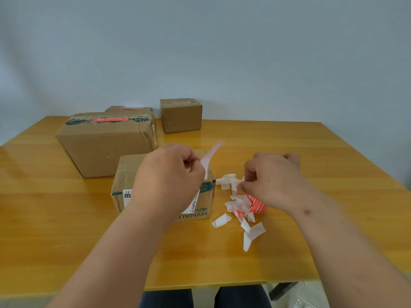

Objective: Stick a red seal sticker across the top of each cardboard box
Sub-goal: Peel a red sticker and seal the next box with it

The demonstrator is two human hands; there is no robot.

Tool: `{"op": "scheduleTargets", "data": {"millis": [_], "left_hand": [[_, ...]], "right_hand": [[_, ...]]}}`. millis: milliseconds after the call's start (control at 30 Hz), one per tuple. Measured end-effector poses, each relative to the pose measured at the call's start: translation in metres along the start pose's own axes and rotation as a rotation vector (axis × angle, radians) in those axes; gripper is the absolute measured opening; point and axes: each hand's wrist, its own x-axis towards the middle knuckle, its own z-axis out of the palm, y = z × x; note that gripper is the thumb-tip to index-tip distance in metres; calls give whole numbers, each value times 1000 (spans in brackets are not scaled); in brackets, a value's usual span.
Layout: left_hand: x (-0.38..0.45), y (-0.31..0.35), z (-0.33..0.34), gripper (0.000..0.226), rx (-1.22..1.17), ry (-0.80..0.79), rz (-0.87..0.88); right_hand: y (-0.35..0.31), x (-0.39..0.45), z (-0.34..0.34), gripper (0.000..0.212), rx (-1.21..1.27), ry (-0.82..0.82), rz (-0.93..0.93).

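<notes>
My left hand (171, 174) pinches a pale pink sticker strip (211, 155) that sticks up over a small cardboard box (124, 174) right below it. My right hand (271, 176) hovers to the right of that box and pinches a white backing scrap (241, 182). Under the right hand lies a red sticker roll (258, 205), partly hidden. A large box (104, 145) at the left carries a red seal (110, 119) on top. A box behind it (127, 108) also shows a red seal. Another box (181, 115) stands at the back.
A heap of white backing scraps (242, 216) lies on the wooden table (311, 152) right of the near box. The table's front edge (200, 283) is close to me, with my legs below. A plain wall stands behind.
</notes>
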Motion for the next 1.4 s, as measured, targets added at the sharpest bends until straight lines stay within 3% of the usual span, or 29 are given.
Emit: {"op": "scheduleTargets", "data": {"millis": [67, 167, 233, 300, 433, 600, 700, 767, 833, 900, 1067, 1133, 1200, 1400], "left_hand": [[-1, -4, 3, 17, 22, 56, 91], [-1, -8, 4, 19, 34, 71, 160], [0, -10, 5, 18, 55, 74, 195], [0, -11, 6, 17, 98, 95, 240], [1, -13, 7, 15, 162, 136, 327], [3, -17, 5, 16, 206, 142, 400], [4, -21, 5, 14, 162, 134, 384], [2, -17, -3, 12, -65, 85, 203], [2, -11, -14, 20, -456, -4, -130], [6, -14, -21, 26, -731, -46, -343], [17, -22, -29, 33, -860, -283, -477], [19, -25, -33, 20, -934, -289, -466], [19, -31, -36, 6, -916, -238, -435], [21, -44, -39, 10, -598, -107, -298]], "right_hand": [[-4, 2, 0, 16, 158, 9, -14], [-9, 5, -4, 34, 289, 33, -2], [-13, 5, -8, 29, 371, 66, 30], [-17, 4, -11, 21, 615, 62, 74], [-27, 3, -21, 56, 1144, -107, 120], [-33, 8, -23, 25, 1095, -113, 71], [-33, 9, -23, 20, 1063, -91, 52], [-32, 9, -23, 20, 1002, -51, 34], [-30, 8, -24, 20, 978, -16, 18], [-30, 7, -27, 20, 977, -23, -46], [-41, 9, -30, 18, 935, -118, -222], [-43, 11, -30, 19, 913, -110, -215], [-45, 13, -28, 19, 875, -98, -161], [-61, 24, -15, 22, 887, -16, 39]]}}
